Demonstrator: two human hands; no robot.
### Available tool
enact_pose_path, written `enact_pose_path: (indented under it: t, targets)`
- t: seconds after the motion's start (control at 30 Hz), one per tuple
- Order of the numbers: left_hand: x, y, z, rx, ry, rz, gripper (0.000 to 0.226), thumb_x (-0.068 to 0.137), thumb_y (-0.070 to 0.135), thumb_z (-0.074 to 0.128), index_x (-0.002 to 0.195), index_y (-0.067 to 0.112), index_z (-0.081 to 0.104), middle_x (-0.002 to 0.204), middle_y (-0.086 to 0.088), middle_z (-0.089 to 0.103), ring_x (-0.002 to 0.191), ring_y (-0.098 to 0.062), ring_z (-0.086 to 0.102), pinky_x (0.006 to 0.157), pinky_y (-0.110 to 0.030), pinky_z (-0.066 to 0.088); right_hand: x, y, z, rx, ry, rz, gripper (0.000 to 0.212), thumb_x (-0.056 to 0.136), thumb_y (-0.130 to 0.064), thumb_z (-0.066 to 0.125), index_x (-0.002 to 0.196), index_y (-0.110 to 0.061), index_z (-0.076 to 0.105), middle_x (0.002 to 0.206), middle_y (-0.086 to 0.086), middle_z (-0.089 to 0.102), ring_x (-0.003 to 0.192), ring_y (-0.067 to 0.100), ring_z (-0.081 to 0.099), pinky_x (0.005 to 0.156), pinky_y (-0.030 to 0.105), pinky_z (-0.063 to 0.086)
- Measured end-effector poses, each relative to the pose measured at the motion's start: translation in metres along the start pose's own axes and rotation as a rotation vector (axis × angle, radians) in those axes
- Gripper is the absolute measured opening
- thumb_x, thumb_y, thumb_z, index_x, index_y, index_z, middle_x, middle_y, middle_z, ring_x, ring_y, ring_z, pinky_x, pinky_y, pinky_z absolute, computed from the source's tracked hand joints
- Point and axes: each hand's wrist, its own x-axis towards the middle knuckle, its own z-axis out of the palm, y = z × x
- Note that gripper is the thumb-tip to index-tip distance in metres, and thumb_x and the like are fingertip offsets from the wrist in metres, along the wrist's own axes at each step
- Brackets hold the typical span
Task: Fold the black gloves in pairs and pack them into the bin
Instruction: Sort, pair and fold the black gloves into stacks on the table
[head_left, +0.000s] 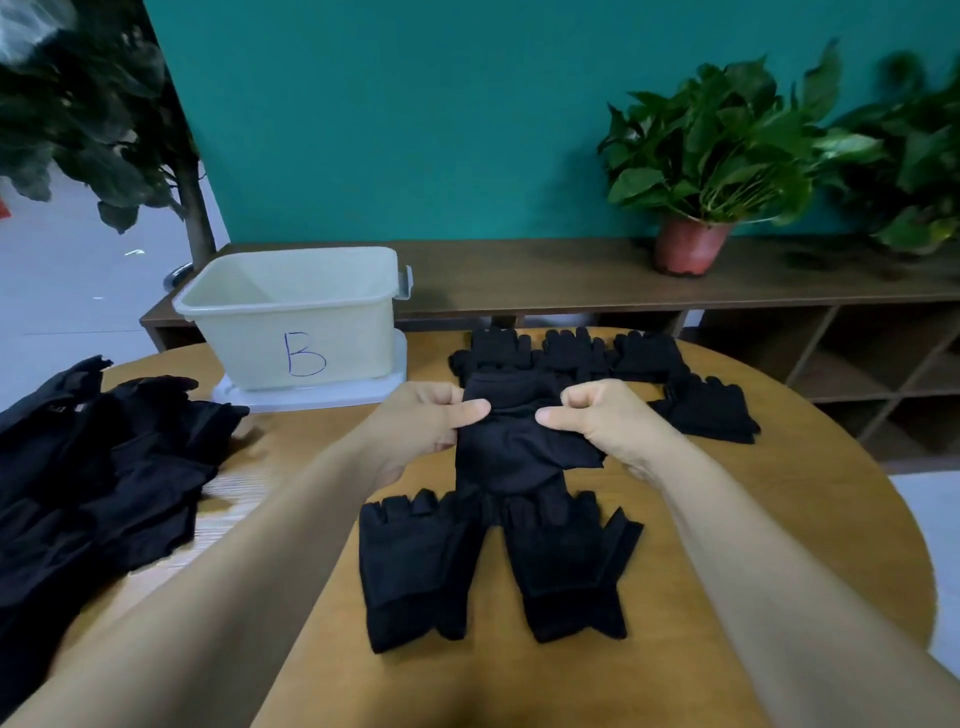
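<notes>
head view: hands cover glove edges

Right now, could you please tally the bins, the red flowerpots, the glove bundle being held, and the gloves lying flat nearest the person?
Bins: 1
Red flowerpots: 1
Held glove bundle: 1
Flat gloves nearest the person: 2
Total: 5
</notes>
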Motion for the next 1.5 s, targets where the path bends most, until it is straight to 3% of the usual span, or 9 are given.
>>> enact_pose_path:
  t: [0.07, 0.2, 0.57, 0.83, 0.97, 1.13, 1.23, 1.37, 1.5]
  targets:
    - [0.014, -0.001, 0.011, 0.015, 0.002, 0.015, 0.021, 0.094, 0.025, 0.067, 0.087, 0.005, 0.071, 0.111, -0.009, 0.074, 0.098, -0.024, 0.064, 0.106, -0.043, 0.045, 0.006, 0.009, -0.010, -0.019, 0.024, 0.016, 0.052, 0.089, -0.018, 0.072, 0.054, -0.019, 0.033, 0.047, -0.011, 0.032, 0.041, 0.004, 0.030, 0.046, 0.017, 0.026]
    - [0.039, -0.001, 0.027, 0.038, 0.014, 0.036, 0.030, 0.095, 0.024, 0.066, 0.110, -0.002, 0.067, 0.107, -0.002, 0.075, 0.108, -0.024, 0.068, 0.101, -0.035, 0.051, 0.021, 0.021, -0.025, -0.027, 0.062, 0.030, 0.052, 0.089, -0.017, 0.072, 0.053, -0.019, 0.033, 0.051, -0.007, 0.030, 0.045, 0.007, 0.029, 0.049, 0.022, 0.027]
    - [0.076, -0.010, 0.042, 0.090, 0.052, 0.052, 0.015, 0.094, 0.022, 0.068, 0.091, 0.008, 0.071, 0.103, -0.002, 0.076, 0.104, -0.021, 0.070, 0.100, -0.041, 0.051, 0.056, 0.052, -0.041, -0.098, 0.084, 0.053, 0.051, 0.085, -0.035, 0.073, 0.050, -0.025, 0.038, 0.054, -0.008, 0.037, 0.060, 0.017, 0.036, 0.072, 0.038, 0.033]
    - [0.049, -0.021, 0.045, 0.116, 0.045, 0.089, 0.013, 0.095, 0.013, 0.065, 0.099, 0.001, 0.069, 0.100, 0.001, 0.077, 0.095, -0.008, 0.072, 0.073, -0.009, 0.051, 0.027, 0.065, -0.030, -0.125, 0.075, 0.005, 0.043, 0.074, -0.051, 0.068, 0.056, -0.024, 0.040, 0.053, -0.008, 0.041, 0.058, 0.014, 0.039, 0.072, 0.036, 0.033]
    - [0.021, -0.027, 0.051, 0.174, 0.018, 0.125, 0.008, 0.094, 0.014, 0.066, 0.090, 0.007, 0.068, 0.092, 0.004, 0.077, 0.086, -0.002, 0.071, 0.070, -0.010, 0.049, -0.003, 0.069, -0.027, -0.270, 0.091, -0.049, 0.029, 0.087, -0.040, 0.070, 0.068, -0.023, 0.056, 0.073, -0.010, 0.065, 0.091, 0.013, 0.059, 0.095, 0.041, 0.034]
    - [-0.012, -0.046, 0.063, 0.227, -0.028, 0.158, 0.002, 0.092, 0.012, 0.068, 0.095, 0.012, 0.069, 0.096, 0.002, 0.077, 0.095, -0.011, 0.072, 0.087, -0.023, 0.053, -0.043, 0.074, -0.020, -0.460, 0.151, -0.081, 0.011, 0.092, -0.032, 0.066, 0.102, -0.037, 0.071, 0.115, -0.016, 0.055, 0.118, 0.013, 0.031, 0.096, 0.028, 0.018]
    - [-0.033, -0.068, 0.069, 0.401, -0.008, 0.206, 0.009, 0.089, 0.016, 0.073, 0.090, 0.024, 0.070, 0.094, 0.012, 0.075, 0.095, -0.005, 0.067, 0.092, -0.021, 0.045, -0.069, 0.089, -0.008, -0.635, 0.192, -0.311, 0.027, 0.085, -0.019, 0.075, 0.105, -0.037, 0.073, 0.113, -0.020, 0.066, 0.123, 0.008, 0.041, 0.103, 0.029, 0.012]
    - [-0.050, -0.106, 0.076, 0.773, 0.075, 0.382, 0.026, 0.083, 0.024, 0.079, 0.094, 0.043, 0.066, 0.103, 0.032, 0.066, 0.113, 0.012, 0.053, 0.115, -0.017, 0.011, -0.094, 0.118, 0.008, -0.885, 0.222, -0.406, 0.036, 0.069, -0.014, 0.086, 0.102, -0.028, 0.077, 0.113, -0.003, 0.073, 0.122, 0.023, 0.056, 0.105, 0.044, 0.027]
    - [-0.054, -0.131, 0.080, 0.906, 0.105, 0.446, 0.033, 0.081, 0.023, 0.078, 0.108, 0.041, 0.068, 0.118, 0.029, 0.062, 0.125, 0.013, 0.044, 0.120, -0.028, 0.009, -0.106, 0.135, 0.018, -0.942, 0.238, -0.422, 0.051, 0.057, -0.001, 0.089, 0.102, -0.022, 0.077, 0.115, 0.004, 0.072, 0.119, 0.029, 0.059, 0.101, 0.046, 0.031]
